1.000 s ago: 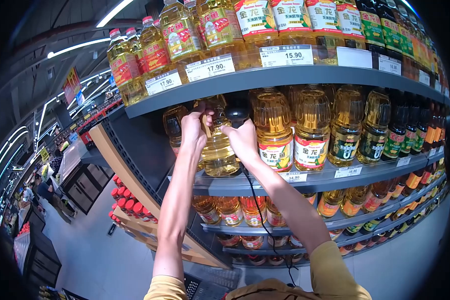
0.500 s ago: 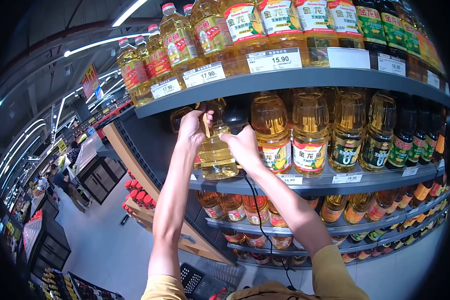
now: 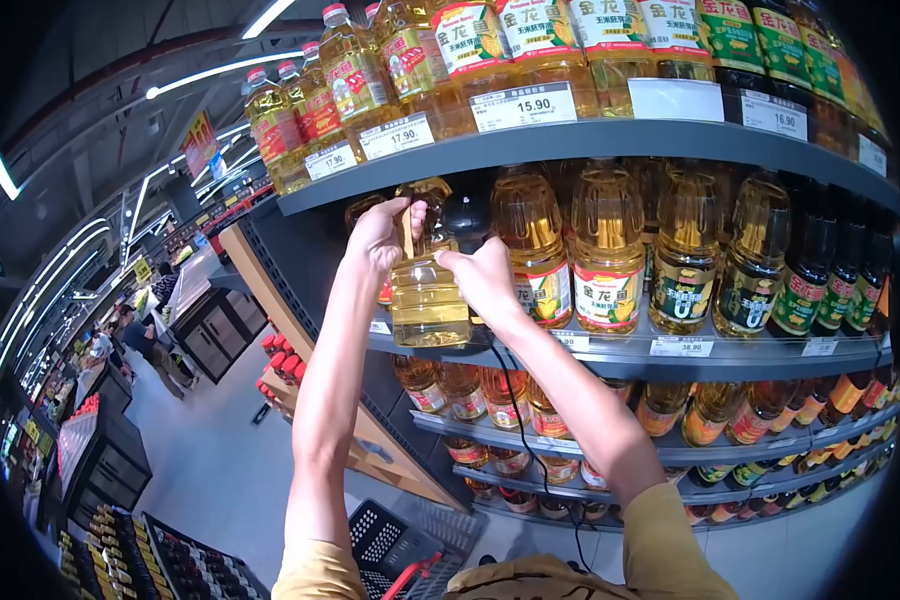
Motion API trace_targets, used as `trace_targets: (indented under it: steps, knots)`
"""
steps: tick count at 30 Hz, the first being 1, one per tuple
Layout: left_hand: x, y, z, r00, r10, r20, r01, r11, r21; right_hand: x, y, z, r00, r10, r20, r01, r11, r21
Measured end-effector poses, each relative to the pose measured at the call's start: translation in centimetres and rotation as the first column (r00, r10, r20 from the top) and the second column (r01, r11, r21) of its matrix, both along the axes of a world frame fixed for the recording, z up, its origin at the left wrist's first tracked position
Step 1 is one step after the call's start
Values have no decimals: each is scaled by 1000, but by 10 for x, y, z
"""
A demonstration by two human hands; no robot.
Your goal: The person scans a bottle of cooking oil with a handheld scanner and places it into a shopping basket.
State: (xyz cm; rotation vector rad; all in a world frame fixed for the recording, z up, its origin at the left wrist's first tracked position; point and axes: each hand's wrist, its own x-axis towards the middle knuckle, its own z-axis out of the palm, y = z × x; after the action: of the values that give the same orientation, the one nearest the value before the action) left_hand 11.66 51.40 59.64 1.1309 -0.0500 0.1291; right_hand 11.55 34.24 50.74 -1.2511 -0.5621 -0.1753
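A clear bottle of golden oil [image 3: 430, 310] stands upright at the left end of the middle shelf, its plain side facing me. My left hand [image 3: 378, 238] is closed round its upper part by the handle. Beside the bottle, my right hand [image 3: 478, 275] is closed round a black, round-topped device [image 3: 467, 215], with the thumb pointing at the bottle's side. The right fingers are mostly hidden. A black cable [image 3: 515, 400] hangs below that hand. More oil bottles [image 3: 608, 250] stand in a row to the right.
The upper shelf edge [image 3: 610, 145] with price tags juts out above my hands. Lower shelves [image 3: 590, 450] hold more bottles. A dark basket [image 3: 385, 540] with a red handle sits on the floor below. People [image 3: 145, 340] stand by counters at the far left.
The camera view has shifted slightly, so the shelves sit a little higher and further left. More of the basket's red handle shows. Both hands keep nearly the same hold.
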Motion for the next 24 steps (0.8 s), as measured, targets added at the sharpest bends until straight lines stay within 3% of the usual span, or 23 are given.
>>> trace_targets:
  steps: [9, 15, 24]
  knots:
    - [-49, -19, -14, 995, -79, 56, 80, 997, -13, -42, -17, -13, 986, 167, 30, -169, 979, 113]
    - [-101, -40, -39, 996, 56, 76, -60, 996, 62, -76, -26, -43, 985, 169, 18, -170, 977, 126]
    - [-198, -51, -144, 999, 20, 43, -21, 1000, 7, -182, -47, -134, 982, 163, -93, -161, 986, 31]
